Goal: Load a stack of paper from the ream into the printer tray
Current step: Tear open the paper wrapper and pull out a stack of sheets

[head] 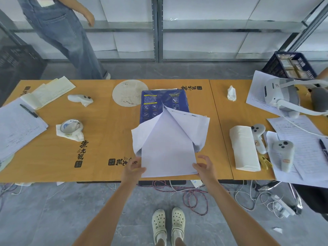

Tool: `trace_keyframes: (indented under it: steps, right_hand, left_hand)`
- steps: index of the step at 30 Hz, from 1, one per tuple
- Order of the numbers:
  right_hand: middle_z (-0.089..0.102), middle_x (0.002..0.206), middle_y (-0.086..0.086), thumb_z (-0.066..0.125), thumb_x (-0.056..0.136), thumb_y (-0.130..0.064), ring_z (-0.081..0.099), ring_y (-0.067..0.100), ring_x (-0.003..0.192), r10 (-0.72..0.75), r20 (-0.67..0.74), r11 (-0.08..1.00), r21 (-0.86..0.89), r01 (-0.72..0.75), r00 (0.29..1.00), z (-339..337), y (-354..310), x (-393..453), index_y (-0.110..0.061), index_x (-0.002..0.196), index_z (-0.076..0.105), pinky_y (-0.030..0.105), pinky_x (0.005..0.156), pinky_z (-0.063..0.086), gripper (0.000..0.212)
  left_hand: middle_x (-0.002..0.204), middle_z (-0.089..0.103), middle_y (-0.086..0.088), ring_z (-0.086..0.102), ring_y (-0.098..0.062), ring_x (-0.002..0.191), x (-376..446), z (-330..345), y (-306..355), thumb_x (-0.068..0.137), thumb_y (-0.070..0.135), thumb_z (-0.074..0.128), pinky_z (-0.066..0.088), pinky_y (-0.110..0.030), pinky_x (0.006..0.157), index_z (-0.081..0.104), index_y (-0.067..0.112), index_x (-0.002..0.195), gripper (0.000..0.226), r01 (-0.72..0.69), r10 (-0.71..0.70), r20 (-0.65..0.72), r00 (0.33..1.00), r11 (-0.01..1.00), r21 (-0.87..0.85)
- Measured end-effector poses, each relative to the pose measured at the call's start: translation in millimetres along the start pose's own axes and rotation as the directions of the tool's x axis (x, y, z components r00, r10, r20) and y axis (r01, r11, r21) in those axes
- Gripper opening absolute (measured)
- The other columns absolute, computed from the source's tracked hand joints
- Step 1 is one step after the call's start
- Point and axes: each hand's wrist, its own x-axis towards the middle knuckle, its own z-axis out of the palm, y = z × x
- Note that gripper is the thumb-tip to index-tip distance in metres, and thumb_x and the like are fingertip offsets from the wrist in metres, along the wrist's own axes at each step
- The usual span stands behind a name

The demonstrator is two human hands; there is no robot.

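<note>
A ream (164, 103) in a dark blue wrapper lies in the middle of the orange table (103, 139), its near end torn open with white flaps spread to both sides. A stack of white paper (168, 150) sticks out of it toward me. My left hand (133, 168) pinches the stack's near left corner. My right hand (204, 167) grips the near right corner, thumb on top. No printer or tray is in view.
Left: papers with a pen (29, 110), a notepad, a taped cup (71, 126), a controller (80, 99). Right: a tissue pack (245, 150), two controllers (282, 155), a headset (282, 95), forms. A person in jeans (71, 38) stands beyond the table. Cables lie underneath.
</note>
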Motion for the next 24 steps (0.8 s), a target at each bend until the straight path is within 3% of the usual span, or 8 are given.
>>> trace_keyframes:
  steps: [4,7,11,13,16,18,21,24]
  right_hand:
    - [0.070,0.083,0.017,0.061,0.083,-0.014,0.058,0.024,0.071,-0.039,0.055,0.998,-0.038,0.041,0.998,4,-10,12,-0.031,0.112,0.052,0.033,0.060,0.042,0.035]
    - [0.064,0.078,0.016,0.059,0.084,-0.011,0.055,0.025,0.072,-0.028,0.082,0.999,-0.028,0.030,0.996,6,-13,23,-0.026,0.116,0.052,0.035,0.065,0.039,0.036]
    - [0.066,0.086,0.019,0.055,0.084,-0.003,0.056,0.027,0.076,-0.012,0.096,0.998,-0.066,0.019,0.995,7,-11,32,-0.018,0.123,0.051,0.035,0.066,0.041,0.042]
    - [0.068,0.092,0.020,0.055,0.083,-0.003,0.060,0.030,0.080,0.011,0.105,0.996,-0.088,-0.001,0.994,6,-11,32,-0.019,0.128,0.051,0.035,0.067,0.044,0.048]
    - [0.066,0.077,0.012,0.057,0.082,-0.003,0.060,0.028,0.073,0.021,0.129,0.993,-0.121,-0.005,0.991,-1,-13,23,-0.021,0.133,0.047,0.032,0.062,0.046,0.055]
    - [0.066,0.073,0.011,0.059,0.082,-0.003,0.059,0.027,0.069,0.043,0.160,0.990,-0.137,-0.021,0.986,-6,-12,12,-0.022,0.135,0.044,0.038,0.065,0.053,0.058]
    - [0.068,0.100,0.024,0.061,0.081,-0.003,0.059,0.028,0.081,0.101,0.236,0.986,-0.150,-0.066,0.966,-12,-7,-7,-0.020,0.134,0.042,0.060,0.091,0.047,0.059]
    - [0.063,0.115,0.027,0.057,0.082,0.002,0.062,0.031,0.088,0.114,0.310,0.992,-0.090,-0.090,0.944,-19,2,-27,-0.017,0.133,0.040,0.058,0.093,0.048,0.058]
  left_hand:
    - [0.110,0.062,-0.004,0.061,-0.025,0.100,8,6,10,0.080,0.003,0.064,0.052,-0.044,0.085,0.054,0.025,0.118,0.045,-0.100,0.100,0.074,0.992,0.995,0.000]
    - [0.110,0.060,0.000,0.061,-0.021,0.101,14,10,14,0.081,0.000,0.062,0.052,-0.038,0.080,0.050,0.023,0.120,0.047,-0.166,0.164,0.089,0.982,0.986,0.005]
    - [0.112,0.059,0.000,0.060,-0.018,0.098,21,11,8,0.080,-0.002,0.061,0.052,-0.031,0.075,0.047,0.028,0.120,0.052,-0.189,0.186,0.081,0.979,0.982,0.029]
    - [0.107,0.059,0.005,0.061,-0.018,0.096,20,10,6,0.079,-0.002,0.062,0.050,-0.026,0.071,0.046,0.032,0.121,0.056,-0.186,0.181,0.092,0.979,0.981,0.046]
    - [0.105,0.062,0.001,0.062,-0.017,0.088,15,5,3,0.076,-0.003,0.063,0.053,-0.033,0.074,0.039,0.031,0.133,0.071,-0.149,0.134,0.139,0.981,0.983,0.106]
    - [0.100,0.066,-0.006,0.063,-0.023,0.088,8,1,-2,0.075,-0.004,0.064,0.054,-0.037,0.074,0.033,0.029,0.138,0.077,-0.097,0.063,0.194,0.979,0.981,0.167]
    - [0.103,0.064,-0.009,0.063,-0.028,0.096,-10,-3,-8,0.075,-0.005,0.063,0.056,-0.041,0.076,0.028,0.024,0.141,0.080,-0.070,0.004,0.288,0.958,0.973,0.218]
    - [0.109,0.064,-0.014,0.063,-0.033,0.099,-32,-6,-16,0.074,-0.004,0.063,0.056,-0.049,0.081,0.026,0.031,0.140,0.083,-0.080,0.013,0.278,0.961,0.970,0.228]
